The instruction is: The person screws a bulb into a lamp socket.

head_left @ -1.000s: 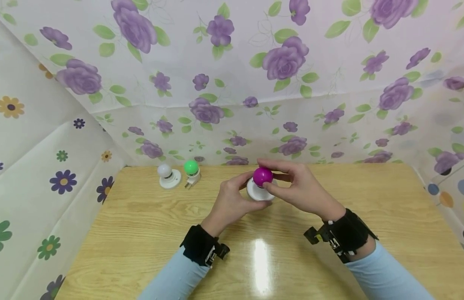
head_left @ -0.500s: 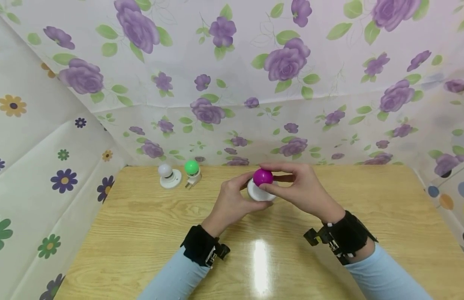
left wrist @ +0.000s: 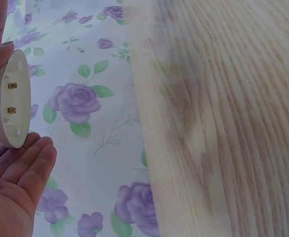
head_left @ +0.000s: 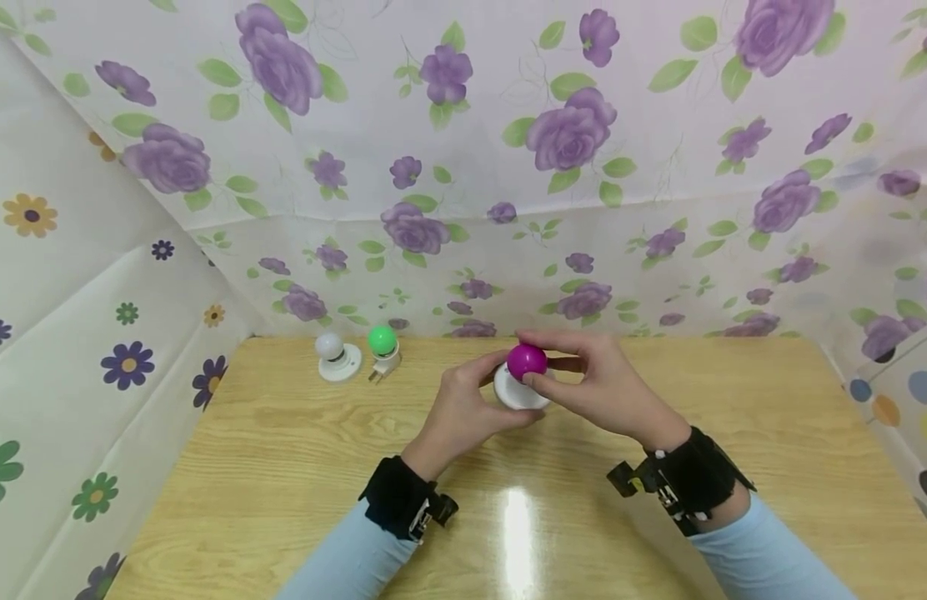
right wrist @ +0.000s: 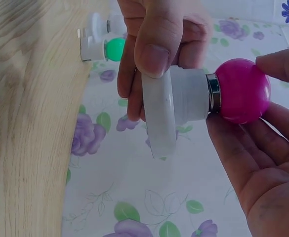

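Observation:
My left hand grips the round white lamp holder by its rim, thumb on one side and fingers on the other. In the left wrist view the holder's underside shows two brass contacts. A magenta light bulb sits at the mouth of the holder, a band of its metal base showing between them. My right hand pinches the bulb between thumb and fingers. Both things are held up off the wooden table, close together in front of me.
At the table's back left stand a white bulb in a round white holder and a green bulb in a white plug-in socket. Flowered sheeting rises behind the back edge and along both sides.
The right thumb and fingers shift slightly around the magenta bulb. The left hand keeps its hold on the lamp holder, and the head view tilts a little.

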### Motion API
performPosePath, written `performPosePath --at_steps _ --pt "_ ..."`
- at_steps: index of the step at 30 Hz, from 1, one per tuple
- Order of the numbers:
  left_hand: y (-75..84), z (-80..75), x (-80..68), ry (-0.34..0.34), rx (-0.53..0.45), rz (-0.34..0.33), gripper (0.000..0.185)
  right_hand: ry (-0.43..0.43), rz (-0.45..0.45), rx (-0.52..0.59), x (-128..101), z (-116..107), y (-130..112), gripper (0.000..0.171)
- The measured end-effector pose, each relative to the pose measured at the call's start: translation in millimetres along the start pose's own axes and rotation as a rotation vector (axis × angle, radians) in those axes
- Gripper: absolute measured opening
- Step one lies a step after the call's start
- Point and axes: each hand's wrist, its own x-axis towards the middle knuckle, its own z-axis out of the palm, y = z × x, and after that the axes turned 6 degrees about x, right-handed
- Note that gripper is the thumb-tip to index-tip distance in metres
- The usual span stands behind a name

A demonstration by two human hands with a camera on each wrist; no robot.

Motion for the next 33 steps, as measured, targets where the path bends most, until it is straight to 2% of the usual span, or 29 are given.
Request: performPosePath --at_steps 12,16,20,27,33 --pt "2.3 -1.6 0.3 0.003 -0.007 -0.019 0.066 0.098 -0.009 0.046 -0.1 4.0 0.5 0.039" --pt "3.5 -2.7 0.9 0.003 -0.003 -0.022 0.066 0.112 -0.005 0.015 -0.2 4.1 -1.0 0.042" --pt "3.8 -3.8 1.1 0.004 -0.001 -0.017 0.066 0.094 -0.019 -0.023 0.4 2.0 -3.9 0.046" --pt "3.8 -4.8 0.5 0.004 -0.006 -0.013 0.065 0.008 -0.043 0.011 0.2 0.2 -6.0 0.044" --pt "4.0 -5.1 -0.6 0.0 -0.014 -0.004 0.065 0.009 -0.036 0.018 -0.1 1.5 -6.0 0.039"
